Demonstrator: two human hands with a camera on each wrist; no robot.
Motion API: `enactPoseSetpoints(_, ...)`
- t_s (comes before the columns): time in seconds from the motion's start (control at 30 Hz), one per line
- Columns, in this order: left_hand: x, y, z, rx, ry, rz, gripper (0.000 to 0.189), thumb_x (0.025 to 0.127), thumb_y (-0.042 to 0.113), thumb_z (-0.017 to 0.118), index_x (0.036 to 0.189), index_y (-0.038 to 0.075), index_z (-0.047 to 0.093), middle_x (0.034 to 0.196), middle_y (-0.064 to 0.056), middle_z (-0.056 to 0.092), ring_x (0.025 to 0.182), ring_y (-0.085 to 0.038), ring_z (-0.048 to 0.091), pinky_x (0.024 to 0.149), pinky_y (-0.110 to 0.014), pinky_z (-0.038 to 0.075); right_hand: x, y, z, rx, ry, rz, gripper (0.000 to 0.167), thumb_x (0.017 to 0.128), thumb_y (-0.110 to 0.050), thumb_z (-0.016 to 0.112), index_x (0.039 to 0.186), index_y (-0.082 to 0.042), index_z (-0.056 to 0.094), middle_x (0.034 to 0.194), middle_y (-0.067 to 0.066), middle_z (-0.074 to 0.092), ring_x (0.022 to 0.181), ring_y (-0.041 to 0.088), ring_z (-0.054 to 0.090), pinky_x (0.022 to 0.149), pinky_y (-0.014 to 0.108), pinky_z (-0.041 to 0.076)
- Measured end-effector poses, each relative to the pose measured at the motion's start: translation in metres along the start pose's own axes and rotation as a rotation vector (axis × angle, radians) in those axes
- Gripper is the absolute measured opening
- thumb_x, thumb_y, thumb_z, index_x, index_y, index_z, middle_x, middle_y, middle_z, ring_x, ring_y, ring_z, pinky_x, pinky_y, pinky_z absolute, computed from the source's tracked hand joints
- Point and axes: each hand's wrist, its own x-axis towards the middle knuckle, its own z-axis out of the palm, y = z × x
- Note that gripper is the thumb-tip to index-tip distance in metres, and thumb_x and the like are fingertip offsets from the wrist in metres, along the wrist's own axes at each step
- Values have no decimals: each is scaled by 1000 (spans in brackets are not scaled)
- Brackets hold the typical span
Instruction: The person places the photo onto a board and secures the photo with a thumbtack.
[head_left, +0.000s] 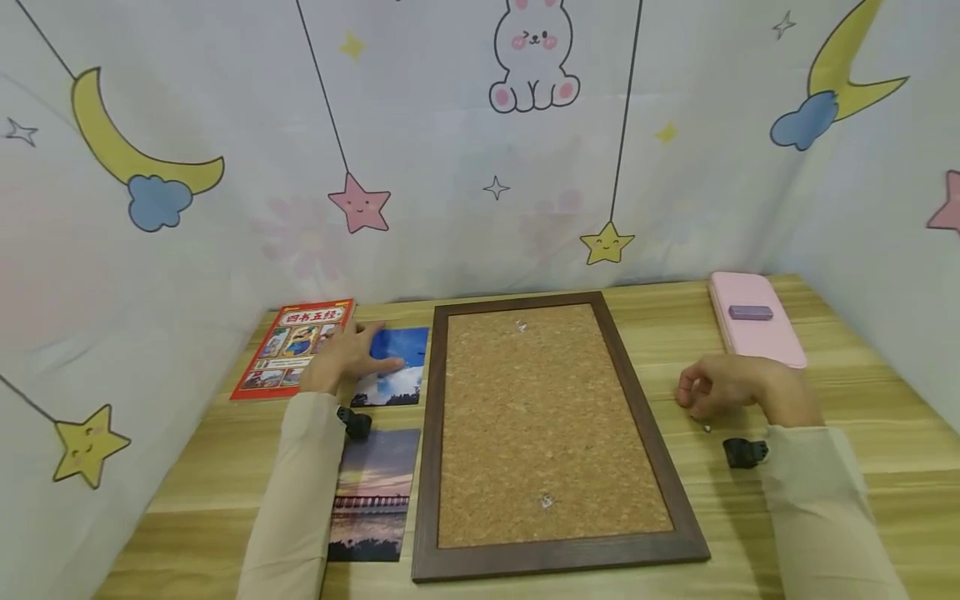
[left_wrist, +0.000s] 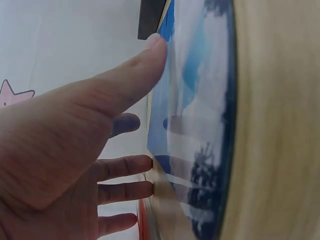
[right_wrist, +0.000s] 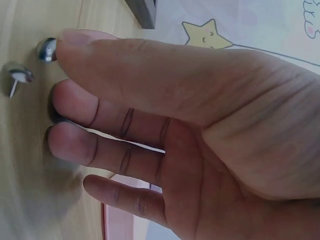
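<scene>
My left hand (head_left: pixel 341 357) lies at the left edge of a glossy sky photo (head_left: pixel 396 387), its thumb stretched over the picture. In the left wrist view the fingers (left_wrist: pixel 125 192) are spread and nearly straight, tips near the photo's edge. To the right of the framed cork board, my right hand (head_left: pixel 723 387) is low over the table. Its thumb and index finger pinch a silver thumbtack (right_wrist: pixel 47 50), mostly hidden by the thumb. A second thumbtack (right_wrist: pixel 20 75) lies on the wood beside the fingertips, its pin showing.
The brown-framed cork board (head_left: pixel 551 417) lies in the middle, with two small shiny spots on it. A sunset photo (head_left: pixel 375 492) lies near the left forearm. Behind the left hand is a red booklet (head_left: pixel 270 379). A pink case (head_left: pixel 757 337) stands at the back right.
</scene>
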Motion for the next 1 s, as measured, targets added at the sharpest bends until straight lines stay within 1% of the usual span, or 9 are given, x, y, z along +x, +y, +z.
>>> enactPoseSetpoints(0.1,5,1,3,-11,13,3,97,88,64,64,158,10,26,156,-36,17,141,-58,19,103,-73,29,-3,3,1,35,-7,20,15,80,4,71,90,-2,61,80,0,56,73,13,48,63,24,39)
enactPoseSetpoints(0.23,9,3,5,-48,22,13,97,87,62,67,158,9,27,156,-35,16,143,-56,16,104,-74,25,-5,6,2,49,-3,41,15,79,4,71,87,-3,61,78,0,55,72,13,48,63,23,38)
enactPoseSetpoints(0.3,10,5,6,-57,24,18,96,87,60,68,158,10,27,156,-34,18,143,-55,17,104,-75,25,-6,7,2,44,3,41,15,80,5,71,86,-4,61,77,0,55,72,14,48,63,24,38)
enactPoseSetpoints(0.4,11,6,6,-60,27,22,95,87,60,68,158,10,28,154,-32,21,141,-54,20,103,-74,27,-6,9,3,36,7,45,14,80,5,71,85,-4,61,76,0,55,70,14,48,62,25,38)
enactPoseSetpoints(0.57,7,2,6,-75,22,33,94,88,60,67,157,9,29,154,-33,20,141,-54,19,104,-74,25,-2,9,4,51,4,56,14,80,9,68,84,-3,62,74,-1,55,66,12,47,59,24,38)
enactPoseSetpoints(0.67,2,-3,5,-74,20,24,95,88,60,67,157,7,29,153,-34,19,140,-55,19,102,-75,27,3,7,5,61,1,44,15,79,11,67,83,-2,62,73,-1,55,65,11,46,59,23,37)
enactPoseSetpoints(0.8,-2,-8,7,-77,31,15,97,87,62,67,156,6,29,153,-35,18,138,-56,21,101,-76,28,7,5,5,38,3,21,14,78,10,67,83,-2,61,73,-2,55,66,11,47,59,23,37)
enactPoseSetpoints(0.87,-1,-9,8,-78,34,17,98,86,63,67,156,5,30,153,-36,17,138,-57,20,102,-76,26,8,5,4,23,6,14,14,79,10,68,83,-2,61,72,-2,55,66,12,47,59,23,37)
enactPoseSetpoints(1.0,3,-9,9,-69,36,20,100,85,64,68,154,2,31,151,-37,19,138,-56,22,104,-74,24,7,6,3,36,3,12,13,81,9,67,84,-1,60,74,-2,55,66,12,46,59,23,37)
